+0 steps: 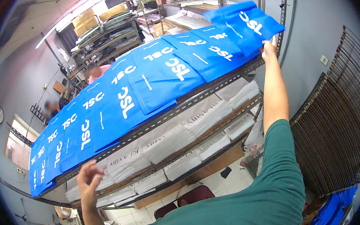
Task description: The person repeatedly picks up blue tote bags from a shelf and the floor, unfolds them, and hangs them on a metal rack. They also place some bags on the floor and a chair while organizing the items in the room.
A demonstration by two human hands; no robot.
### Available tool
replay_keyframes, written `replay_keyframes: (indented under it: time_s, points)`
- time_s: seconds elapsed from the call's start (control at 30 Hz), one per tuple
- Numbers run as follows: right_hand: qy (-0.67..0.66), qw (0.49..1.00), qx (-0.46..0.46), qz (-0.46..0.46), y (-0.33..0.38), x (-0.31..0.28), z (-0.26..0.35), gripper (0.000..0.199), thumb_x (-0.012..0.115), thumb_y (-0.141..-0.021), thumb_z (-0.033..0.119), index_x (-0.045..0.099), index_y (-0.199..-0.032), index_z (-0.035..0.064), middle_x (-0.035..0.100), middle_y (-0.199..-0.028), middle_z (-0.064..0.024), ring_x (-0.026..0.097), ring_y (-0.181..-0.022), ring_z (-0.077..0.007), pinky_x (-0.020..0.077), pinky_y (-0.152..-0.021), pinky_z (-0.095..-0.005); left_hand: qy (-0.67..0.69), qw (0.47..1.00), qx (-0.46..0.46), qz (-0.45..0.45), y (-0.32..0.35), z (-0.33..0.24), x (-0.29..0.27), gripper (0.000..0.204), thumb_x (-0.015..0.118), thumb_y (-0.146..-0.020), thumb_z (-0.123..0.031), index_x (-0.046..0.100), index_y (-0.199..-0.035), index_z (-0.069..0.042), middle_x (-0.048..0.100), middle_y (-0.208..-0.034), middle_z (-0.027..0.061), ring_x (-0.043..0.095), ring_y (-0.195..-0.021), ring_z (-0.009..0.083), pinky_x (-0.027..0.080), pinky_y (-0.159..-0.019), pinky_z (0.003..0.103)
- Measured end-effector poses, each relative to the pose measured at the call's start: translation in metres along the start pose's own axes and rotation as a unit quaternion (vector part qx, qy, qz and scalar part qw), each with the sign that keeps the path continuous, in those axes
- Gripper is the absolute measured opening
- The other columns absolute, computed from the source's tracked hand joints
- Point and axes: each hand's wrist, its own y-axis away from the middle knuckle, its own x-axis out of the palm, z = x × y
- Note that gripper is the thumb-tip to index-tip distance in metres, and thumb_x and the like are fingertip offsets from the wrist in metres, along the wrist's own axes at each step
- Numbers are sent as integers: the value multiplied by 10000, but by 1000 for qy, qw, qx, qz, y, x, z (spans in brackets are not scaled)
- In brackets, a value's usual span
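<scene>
My right hand (269,49) is closed on the near right corner of a blue fabric piece (249,24) with white print, at the far right end of the rack. That piece is partly raised, and its far edge is blurred. Other blue printed fabric pieces (160,82) lie flat, overlapping in rows along the rack's top. My left hand (89,177) hovers in front of the rack's near edge, toward the left, with its fingers apart and loosely curled, holding nothing.
Below the rack's perforated metal edge (163,116), stacks of white printed sheets (169,143) fill the lower shelves. A tall wire drying rack (338,129) stands at the right. Two people are beyond the rack at the left. A dark red seat (195,196) is below.
</scene>
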Motion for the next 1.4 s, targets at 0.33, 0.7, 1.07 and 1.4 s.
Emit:
replay_keyframes:
  time_s: [0.33,0.7,1.07,1.4]
  points:
    - [110,984,88,-112,-77,-65,-100,736,409,-674,-104,247,-1361,106,475,-1169,-126,548,-923,-228,487,-716,-384,72,979,-167,-89,70,44,9,371,608,-765,-68,513,-1119,-15,592,-848,59,553,-780,121,441,-667,218]
    - [201,971,39,-121,-107,-58,-123,530,406,-702,-60,357,-1222,29,492,-1111,-139,553,-917,-246,493,-714,-359,82,978,-192,-7,53,42,39,390,622,-754,-71,517,-1128,-38,594,-878,51,556,-817,122,444,-720,238]
    - [436,887,33,-150,-49,-32,-66,338,494,-663,38,569,-979,-57,598,-1012,-216,565,-1005,-300,431,-845,-348,84,972,-218,24,57,43,54,419,629,-735,-42,509,-1135,-16,603,-893,63,564,-858,132,430,-760,245]
    - [474,871,76,-106,-76,-50,-90,350,536,-703,88,577,-1014,-68,573,-1072,-232,534,-1052,-335,411,-899,-376,85,968,-232,50,54,37,72,438,637,-733,-53,506,-1150,-20,598,-914,64,556,-876,137,425,-792,266]
